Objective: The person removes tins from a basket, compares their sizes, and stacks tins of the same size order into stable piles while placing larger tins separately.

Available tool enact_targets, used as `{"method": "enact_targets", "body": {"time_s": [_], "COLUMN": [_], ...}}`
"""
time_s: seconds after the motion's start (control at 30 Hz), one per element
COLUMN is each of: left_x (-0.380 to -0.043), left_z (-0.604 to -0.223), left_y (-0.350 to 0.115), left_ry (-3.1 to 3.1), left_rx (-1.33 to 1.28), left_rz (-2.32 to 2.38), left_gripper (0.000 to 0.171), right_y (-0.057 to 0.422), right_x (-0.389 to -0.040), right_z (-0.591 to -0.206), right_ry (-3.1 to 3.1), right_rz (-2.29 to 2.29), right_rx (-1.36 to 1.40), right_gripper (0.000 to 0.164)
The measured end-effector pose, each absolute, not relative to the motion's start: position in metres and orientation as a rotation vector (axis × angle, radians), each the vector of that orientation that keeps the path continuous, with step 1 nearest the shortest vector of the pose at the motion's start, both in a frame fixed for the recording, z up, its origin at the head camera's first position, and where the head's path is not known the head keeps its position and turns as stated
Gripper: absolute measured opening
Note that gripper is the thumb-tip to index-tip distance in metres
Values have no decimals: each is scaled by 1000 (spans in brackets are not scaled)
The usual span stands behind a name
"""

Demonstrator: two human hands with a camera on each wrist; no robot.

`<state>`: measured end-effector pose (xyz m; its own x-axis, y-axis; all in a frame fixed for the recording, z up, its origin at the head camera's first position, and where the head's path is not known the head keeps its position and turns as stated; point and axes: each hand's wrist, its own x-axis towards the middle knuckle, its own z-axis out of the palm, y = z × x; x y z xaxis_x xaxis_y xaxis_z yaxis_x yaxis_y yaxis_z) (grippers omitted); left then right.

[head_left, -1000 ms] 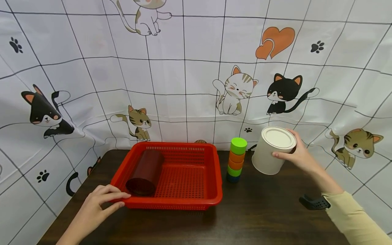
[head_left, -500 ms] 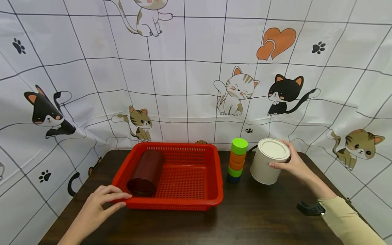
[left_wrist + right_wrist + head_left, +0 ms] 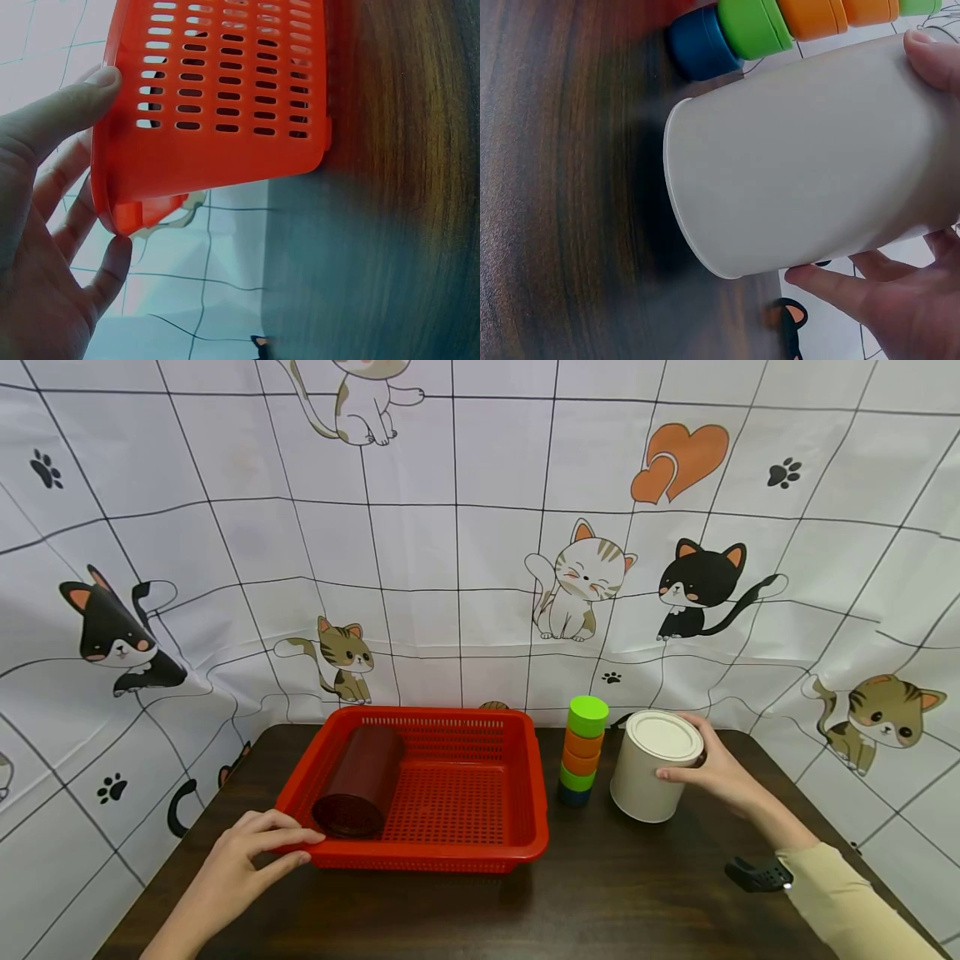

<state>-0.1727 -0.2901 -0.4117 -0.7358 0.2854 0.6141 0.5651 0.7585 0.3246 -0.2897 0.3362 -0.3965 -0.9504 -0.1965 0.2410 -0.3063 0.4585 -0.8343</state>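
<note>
A red perforated plastic basket [image 3: 450, 853] stands on the dark wooden table. Its front-left corner is held by my left hand [image 3: 243, 868], the thumb on the outer wall side and fingertips at the rim [image 3: 105, 157]. Inside, along the left side, lies a dark maroon cylinder [image 3: 363, 781]. My right hand [image 3: 716, 764] grips a cream cylindrical container [image 3: 645, 781] near its top, thumb in front and fingers on the far side. In the right wrist view, the container [image 3: 802, 165] has its lipped end close to the tabletop; whether it fully touches cannot be told.
Between basket and container stands an upright stack of small green, orange and blue cups [image 3: 581, 752]. Behind the table [image 3: 600, 893] hangs a white gridded sheet [image 3: 480, 552] with cat prints. A black watch-like band [image 3: 757, 875] shows by the right wrist.
My right hand has lowered the cream container toward the table, moving it slightly left and bringing it more upright. The left hand keeps its place on the basket's corner.
</note>
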Motion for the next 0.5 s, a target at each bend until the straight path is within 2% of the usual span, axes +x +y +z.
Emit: {"method": "enact_targets", "body": {"time_s": [0.5], "left_x": [-173], "left_z": [-412], "left_y": [-291], "left_ry": [-2412], "left_rx": [-641], "left_rz": [-694], "left_gripper": [45], "right_y": [342], "right_x": [-289], "right_z": [-405], "right_ry": [-2610], "right_rz": [1567], "right_rx": [533], "right_gripper": [91]}}
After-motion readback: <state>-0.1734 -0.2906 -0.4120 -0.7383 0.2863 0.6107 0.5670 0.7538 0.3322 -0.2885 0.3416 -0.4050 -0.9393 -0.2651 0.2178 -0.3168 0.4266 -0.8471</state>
